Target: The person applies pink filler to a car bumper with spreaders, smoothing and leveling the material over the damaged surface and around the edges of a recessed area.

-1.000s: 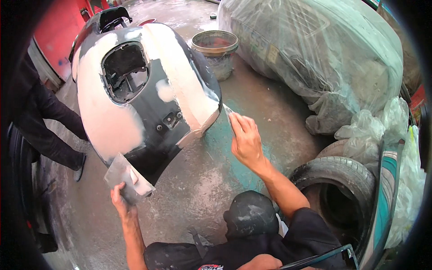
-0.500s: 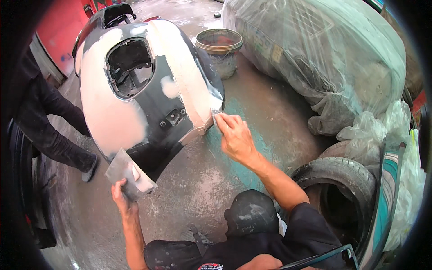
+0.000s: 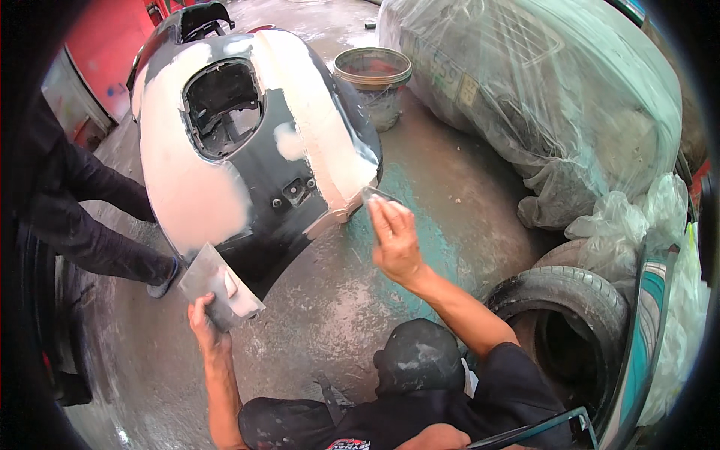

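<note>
My left hand (image 3: 208,324) grips a flat square plate (image 3: 204,274) by its lower edge, with a pale lump of filler paste (image 3: 238,291) on it. In my right hand (image 3: 399,244) is a small dark putty spreader (image 3: 373,194), pinched between the fingers. Its tip is beside the lower right corner of a black car bumper (image 3: 264,184); I cannot tell whether they touch. Broad patches of beige filler (image 3: 196,196) coat the bumper, around a large oval opening. A paler, fresh-looking smear lies along its right side, near the spreader.
An open bucket (image 3: 375,82) stands right of the bumper. Beyond it sits a plastic-draped car (image 3: 540,105). Tyres (image 3: 570,300) and clear plastic bags (image 3: 622,221) lie at right. Another person's dark-trousered legs (image 3: 90,202) are at left.
My right hand and the spreader have drawn slightly down and right, away from the bumper's right edge. The left hand stays nearly in place with the plate. The view has shifted slightly.
</note>
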`<state>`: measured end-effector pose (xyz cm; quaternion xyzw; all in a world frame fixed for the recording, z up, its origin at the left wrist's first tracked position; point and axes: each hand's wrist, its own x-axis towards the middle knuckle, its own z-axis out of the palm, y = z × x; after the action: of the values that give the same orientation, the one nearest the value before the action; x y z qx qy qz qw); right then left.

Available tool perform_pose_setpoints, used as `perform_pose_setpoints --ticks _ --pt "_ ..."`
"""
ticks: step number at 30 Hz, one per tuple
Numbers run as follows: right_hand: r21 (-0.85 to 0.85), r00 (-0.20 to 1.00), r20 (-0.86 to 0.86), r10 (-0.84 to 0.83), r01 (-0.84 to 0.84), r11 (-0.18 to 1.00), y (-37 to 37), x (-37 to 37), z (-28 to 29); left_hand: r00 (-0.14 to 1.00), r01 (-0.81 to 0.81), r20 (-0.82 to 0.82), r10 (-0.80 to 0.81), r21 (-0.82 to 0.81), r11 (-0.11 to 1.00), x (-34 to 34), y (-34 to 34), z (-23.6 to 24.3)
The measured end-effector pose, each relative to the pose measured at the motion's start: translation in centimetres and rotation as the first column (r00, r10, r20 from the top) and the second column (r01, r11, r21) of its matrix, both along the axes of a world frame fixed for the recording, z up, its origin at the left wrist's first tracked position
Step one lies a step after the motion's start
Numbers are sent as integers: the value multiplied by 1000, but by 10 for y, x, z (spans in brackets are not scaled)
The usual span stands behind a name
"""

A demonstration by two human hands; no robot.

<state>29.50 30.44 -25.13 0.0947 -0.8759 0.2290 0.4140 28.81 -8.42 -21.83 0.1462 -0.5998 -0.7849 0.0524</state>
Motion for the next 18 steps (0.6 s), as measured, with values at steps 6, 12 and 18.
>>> perform_pose_setpoints --ticks 6,12,18 --pt "139 992 -122 -44 61 988 -10 -26 -22 994 -107 -3 107 -9 994 0 3 -1" --pt "293 996 -87 -14 39 955 -4 -3 -34 997 -75 5 76 -31 997 -1 -14 -10" --pt "108 993 28 -113 110 988 15 20 -6 1000 -21 5 21 -1 1000 -1 -8 -2"
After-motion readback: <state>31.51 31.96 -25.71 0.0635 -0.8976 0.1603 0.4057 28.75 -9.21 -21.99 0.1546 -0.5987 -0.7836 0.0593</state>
